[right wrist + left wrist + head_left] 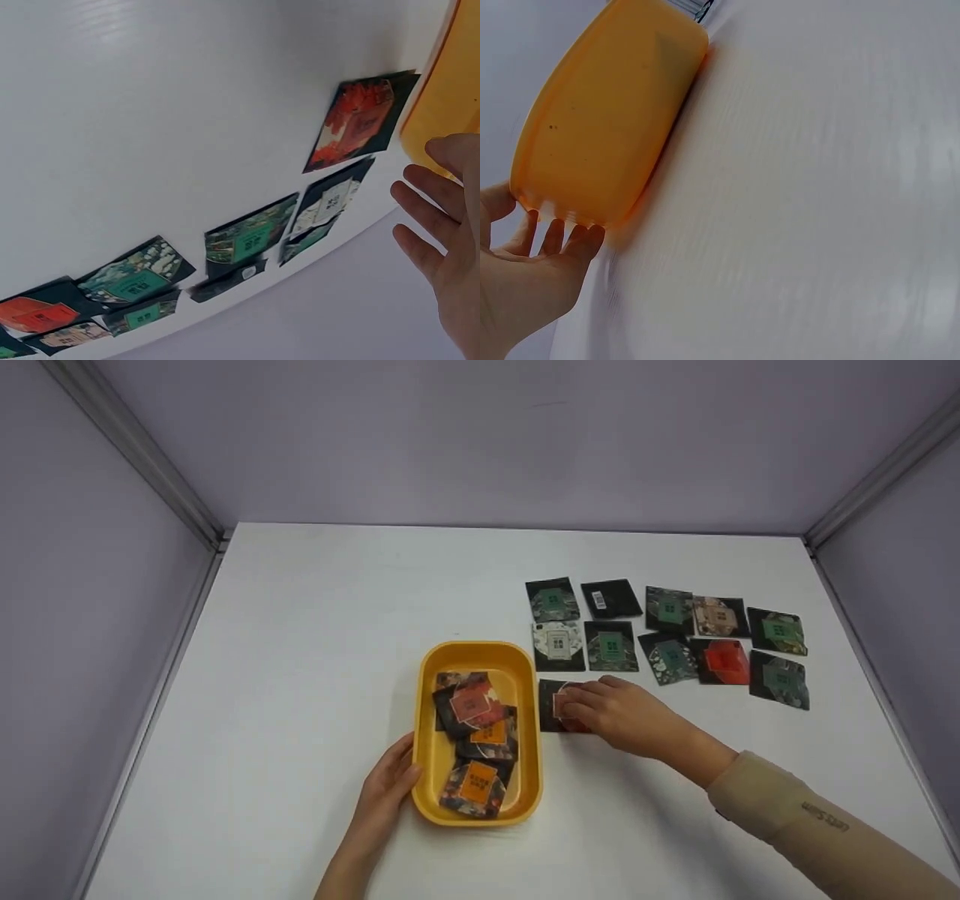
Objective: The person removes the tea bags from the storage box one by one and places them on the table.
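My left hand [386,784] grips the near-left side of a yellow plastic tray [532,780], thumb at the rim and fingers against the outer wall. Inside the tray lie several overlapping dark sachets, among them a red-labelled sachet [469,705] and an orange-labelled sachet [477,786]. Just right of the tray, my right hand [626,716] is over a black and red sachet [553,706], partly covering it in the head view. In the right wrist view that sachet [356,124] lies flat, and the right hand [446,217] has its fingers spread apart with nothing visibly held.
Further right on the white table [300,660], several sachets lie in two rough rows. They include a white-patterned sachet [559,645], a face-down black sachet [611,598] and a bright red sachet [724,661]. Pale walls [480,442] stand behind and at both sides.
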Demonstrator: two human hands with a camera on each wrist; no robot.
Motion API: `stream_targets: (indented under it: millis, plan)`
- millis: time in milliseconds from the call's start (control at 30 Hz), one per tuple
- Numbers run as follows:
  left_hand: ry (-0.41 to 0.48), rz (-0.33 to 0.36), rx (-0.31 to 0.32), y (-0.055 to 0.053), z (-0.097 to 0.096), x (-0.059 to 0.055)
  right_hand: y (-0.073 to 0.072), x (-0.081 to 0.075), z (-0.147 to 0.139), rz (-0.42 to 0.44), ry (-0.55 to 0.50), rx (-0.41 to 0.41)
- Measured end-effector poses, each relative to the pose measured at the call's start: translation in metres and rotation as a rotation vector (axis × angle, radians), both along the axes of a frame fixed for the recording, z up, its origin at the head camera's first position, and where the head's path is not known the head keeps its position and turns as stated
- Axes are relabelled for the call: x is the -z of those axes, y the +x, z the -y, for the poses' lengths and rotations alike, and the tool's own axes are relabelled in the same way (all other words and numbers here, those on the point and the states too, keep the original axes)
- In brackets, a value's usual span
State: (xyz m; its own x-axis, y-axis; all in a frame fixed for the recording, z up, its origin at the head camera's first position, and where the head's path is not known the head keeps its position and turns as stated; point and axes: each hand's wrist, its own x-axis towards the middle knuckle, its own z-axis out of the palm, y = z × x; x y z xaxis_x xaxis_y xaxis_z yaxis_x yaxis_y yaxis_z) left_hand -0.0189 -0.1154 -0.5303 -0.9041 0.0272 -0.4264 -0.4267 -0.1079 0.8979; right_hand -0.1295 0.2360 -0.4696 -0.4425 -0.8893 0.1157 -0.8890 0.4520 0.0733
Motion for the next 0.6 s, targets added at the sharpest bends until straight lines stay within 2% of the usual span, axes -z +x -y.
stream_targets:
  millis: [167, 300, 600]
  plan:
    - [0.041, -0.012, -0.001, 0.001, 0.001, 0.001, 0.0, -0.019, 0.008, -0.068, -0.008, -0.029]
    - [0.032, -0.006, -0.001, 0.001, 0.001, 0.001, -0.001, -0.03, 0.017, -0.101, -0.012, -0.044]
    - [0.033, -0.016, -0.005, 0.001, 0.001, 0.002, 0.002, -0.05, 0.049, -0.135, 0.021, -0.072]
